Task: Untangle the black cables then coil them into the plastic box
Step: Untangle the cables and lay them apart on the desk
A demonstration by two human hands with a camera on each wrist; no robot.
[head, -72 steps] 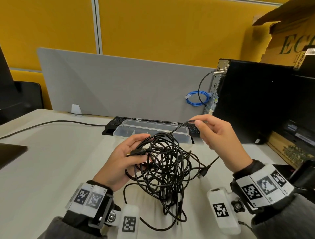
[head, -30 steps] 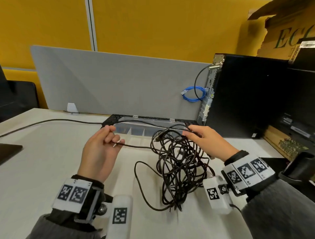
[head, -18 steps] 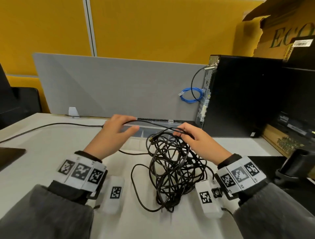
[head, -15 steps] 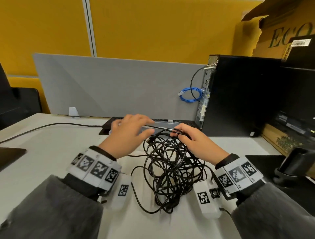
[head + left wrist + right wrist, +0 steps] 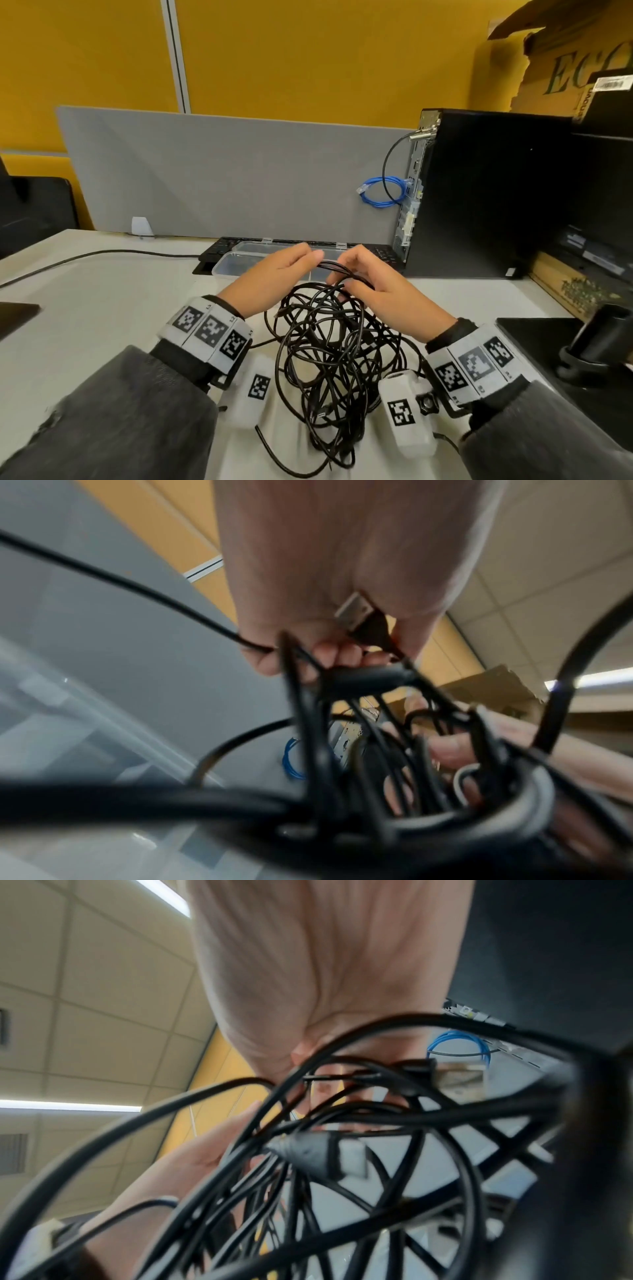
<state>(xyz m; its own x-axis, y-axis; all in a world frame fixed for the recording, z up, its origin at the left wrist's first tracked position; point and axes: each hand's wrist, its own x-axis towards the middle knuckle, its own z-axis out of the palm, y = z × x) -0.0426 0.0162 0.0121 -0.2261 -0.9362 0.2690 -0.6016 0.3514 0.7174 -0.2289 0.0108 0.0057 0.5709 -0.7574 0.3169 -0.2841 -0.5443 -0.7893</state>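
Observation:
A tangled bundle of black cables [image 5: 329, 359] lies on the white desk between my wrists, its top lifted. My left hand [image 5: 301, 263] pinches strands at the top of the bundle. In the left wrist view its fingers [image 5: 329, 653] curl round several strands, with a USB plug [image 5: 356, 612] against the palm. My right hand [image 5: 349, 274] grips the same top strands from the right, fingertips almost meeting the left. A metal plug [image 5: 459, 1080] and a black connector [image 5: 318, 1153] hang in the tangle. The clear plastic box [image 5: 236, 265] stands open just behind the hands.
A black keyboard [image 5: 219, 248] lies behind the box, against a grey divider [image 5: 222, 178]. A black computer tower [image 5: 479, 192] with a blue cable [image 5: 380, 192] stands at the right. A separate black cord [image 5: 102, 255] crosses the desk at left. A black stand [image 5: 596, 339] sits near right.
My left hand, which had drawn a strand out to the left, has come back right to the bundle's top. Both hands now hold strands there, close together.

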